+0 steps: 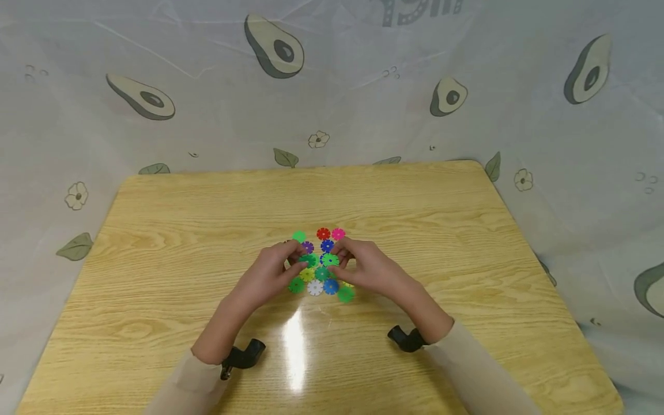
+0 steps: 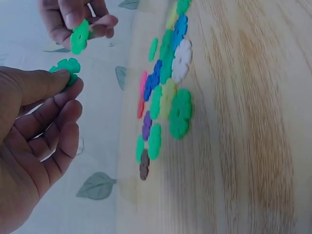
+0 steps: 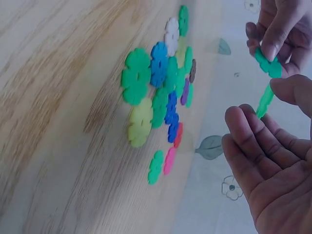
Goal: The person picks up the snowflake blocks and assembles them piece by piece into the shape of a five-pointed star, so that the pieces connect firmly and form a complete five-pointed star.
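In the head view my left hand and right hand meet over a group of flower-shaped plastic discs. The left thumb and forefinger pinch a darker green notched disc. Between thumb and fingertips the right hand holds a brighter green notched disc. Both discs are raised above the table, edges facing each other and close together. Below them lie loose discs, among them a white disc, a blue disc, a purple disc and a brown disc. The hands partly hide some in the head view.
The discs lie flat on a wood-grain table. Red and pink discs are at the group's far side. Behind the table hangs a pale cloth with avocado prints. Black wrist mounts sit near both sleeves.
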Available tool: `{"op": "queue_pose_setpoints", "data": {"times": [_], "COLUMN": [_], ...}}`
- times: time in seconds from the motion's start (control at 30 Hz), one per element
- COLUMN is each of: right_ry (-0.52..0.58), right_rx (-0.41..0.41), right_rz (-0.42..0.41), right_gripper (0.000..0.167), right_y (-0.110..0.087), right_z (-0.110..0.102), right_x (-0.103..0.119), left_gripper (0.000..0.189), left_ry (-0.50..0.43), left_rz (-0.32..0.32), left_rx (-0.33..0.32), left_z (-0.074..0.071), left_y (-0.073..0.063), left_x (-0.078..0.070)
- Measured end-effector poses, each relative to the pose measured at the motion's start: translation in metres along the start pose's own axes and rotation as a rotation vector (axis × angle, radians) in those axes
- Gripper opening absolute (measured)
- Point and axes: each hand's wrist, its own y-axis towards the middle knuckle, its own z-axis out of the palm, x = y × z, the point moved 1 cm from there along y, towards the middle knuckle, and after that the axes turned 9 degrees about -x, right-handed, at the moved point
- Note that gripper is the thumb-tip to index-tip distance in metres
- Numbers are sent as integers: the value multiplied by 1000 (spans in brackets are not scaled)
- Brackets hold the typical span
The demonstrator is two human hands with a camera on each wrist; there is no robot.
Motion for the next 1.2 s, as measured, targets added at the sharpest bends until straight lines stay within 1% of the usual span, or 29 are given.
{"op": "queue_pose_setpoints", "data": {"times": [0.2,0.37,0.57,0.63,0.77,0.87,1.07,1.2], "right_ry": [36,27,21,22,15,5,13,15], "right_rx": [3,4,-2,-3,-6,-10,-44,-59], "right_rz": [-18,-12,-16,-20,-43,-73,-96,-111], "right_gripper": [26,25,27,28,36,39,34,32], "right_y": [0,0,1,1,1,1,-1,-1], "right_z": [1,1,4,5,5,4,3,3], "right_x": [6,7,9,9,9,8,6,6], "left_gripper": [11,13,12,12,11,11,12,10], "left_ry": [-12,-1,-4,-10,-21,-30,-68,-58], "left_rz": [26,43,45,55,79,82,70,65], "left_rx": [-15,-40,-49,-59,-78,-85,-103,-118], "left_z": [3,4,5,5,6,6,6,4], "left_y": [-1,-1,0,0,-1,-1,-1,-1], "left_x": [-5,-7,-9,-9,-9,-9,-10,-12]}}
